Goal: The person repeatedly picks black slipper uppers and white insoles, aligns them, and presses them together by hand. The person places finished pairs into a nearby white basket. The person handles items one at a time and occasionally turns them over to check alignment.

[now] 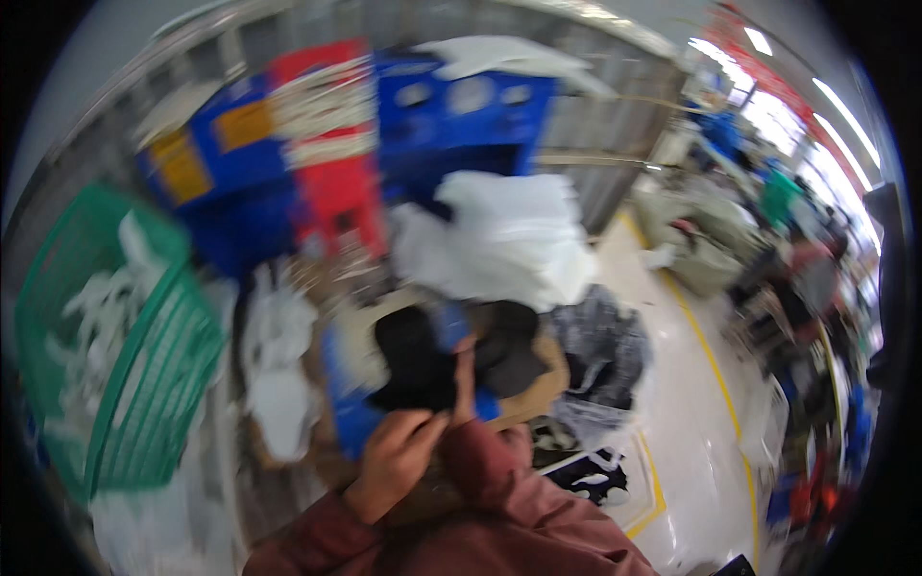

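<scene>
A black cut piece [413, 355], perhaps fabric or foam, lies over a blue surface [348, 418] in front of me. At its lower edge my left hand [394, 456] is closed, fingers bent onto the material. My right hand [465, 384] is at its right edge, seen edge-on with fingers pointing away from me. It seems to grip that edge, though motion smears the fingertips. Just right of this hand, more dark cut pieces [511, 355] rest in a pile on a brown board [545, 392].
Behind the work spot stand a white stack of sheets [514, 235] and a blue machine or rack [442, 106] with a red upright [336, 144]. A green basket [144, 374] holds white pieces at left. White cutouts [279, 403] lie beside it; a dark plastic bag [600, 350] sits right.
</scene>
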### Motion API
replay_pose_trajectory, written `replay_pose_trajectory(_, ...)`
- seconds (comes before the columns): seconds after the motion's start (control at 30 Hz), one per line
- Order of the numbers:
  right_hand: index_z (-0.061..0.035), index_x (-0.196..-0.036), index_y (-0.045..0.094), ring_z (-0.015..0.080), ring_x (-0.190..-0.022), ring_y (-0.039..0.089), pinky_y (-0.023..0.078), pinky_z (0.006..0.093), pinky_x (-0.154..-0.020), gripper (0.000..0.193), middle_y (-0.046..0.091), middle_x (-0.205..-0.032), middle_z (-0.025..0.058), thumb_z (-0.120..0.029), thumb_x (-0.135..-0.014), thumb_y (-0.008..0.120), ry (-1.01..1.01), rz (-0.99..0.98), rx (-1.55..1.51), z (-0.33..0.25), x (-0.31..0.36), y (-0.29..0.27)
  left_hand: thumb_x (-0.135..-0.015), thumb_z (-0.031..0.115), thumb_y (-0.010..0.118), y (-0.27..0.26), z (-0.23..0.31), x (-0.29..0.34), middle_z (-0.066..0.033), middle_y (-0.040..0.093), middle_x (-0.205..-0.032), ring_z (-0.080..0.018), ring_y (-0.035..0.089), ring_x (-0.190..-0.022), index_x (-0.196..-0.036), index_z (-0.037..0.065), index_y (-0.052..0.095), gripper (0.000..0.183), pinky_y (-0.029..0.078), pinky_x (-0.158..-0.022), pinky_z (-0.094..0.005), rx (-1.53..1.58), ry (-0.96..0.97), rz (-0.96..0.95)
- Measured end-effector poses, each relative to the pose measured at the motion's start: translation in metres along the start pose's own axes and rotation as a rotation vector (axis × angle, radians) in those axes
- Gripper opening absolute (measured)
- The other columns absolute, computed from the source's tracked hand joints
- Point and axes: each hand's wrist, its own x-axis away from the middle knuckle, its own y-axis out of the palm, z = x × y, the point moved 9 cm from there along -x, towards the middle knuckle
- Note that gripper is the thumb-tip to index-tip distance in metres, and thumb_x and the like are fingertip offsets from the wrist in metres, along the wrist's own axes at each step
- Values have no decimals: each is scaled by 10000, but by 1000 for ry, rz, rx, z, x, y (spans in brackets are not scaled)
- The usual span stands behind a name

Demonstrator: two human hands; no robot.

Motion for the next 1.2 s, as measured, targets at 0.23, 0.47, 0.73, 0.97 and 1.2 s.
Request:
replay_pose_trajectory(0.23, -95, -1617, 345, 320, -1410, 484, 358, 448, -1202, 935, 469, -1581, 139, -794, -996, 311, 86, -229, -148, 22, -31, 40, -859, 2, 654, -3, -18, -10, -96, 620, -1034, -274, 651, -899, -1231, -2, 690, 374, 565, -772, -365, -6, 11, 72)
replay_pose_trajectory(0.47, -103, -1589, 394, 308, -1371, 516, 387, 440, -1179, 908, 499, -1556, 128, -787, -995, 338, 27, -109, -11, 27, -55, 47, -875, 18, 670, -4, -40, -16, -94, 623, -1021, -268, 653, -894, -1249, 6, 679, 374, 565, -763, -365, -60, -40, 40)
replay_pose_trajectory(0.73, -82, -1537, 456, 297, -1273, 569, 437, 428, -1120, 899, 567, -1455, 124, -790, -994, 346, -40, -64, -4, 16, -74, 63, -875, 21, 747, -16, -61, -16, -90, 673, -1032, -269, 676, -912, -1144, 37, 721, 270, 574, -785, -364, 193, -175, 279)
replay_pose_trajectory(0.97, -72, -1525, 465, 288, -1239, 583, 451, 414, -1096, 899, 585, -1420, 125, -789, -995, 342, -21, -56, -13, 16, -83, 51, -826, 5, 719, -5, -59, -23, -92, 653, -1059, -291, 668, -953, -1133, 38, 707, 309, 573, -814, -384, 40, 3, 175)
replay_pose_trajectory(1.2, -62, -1512, 474, 279, -1206, 596, 465, 401, -1072, 900, 602, -1384, 126, -788, -997, 339, -10, -53, -12, 13, -86, 51, -813, -18, 732, -6, -57, -39, -106, 656, -1002, -299, 681, -902, -1087, 15, 714, 276, 580, -769, -383, 46, 62, 151)
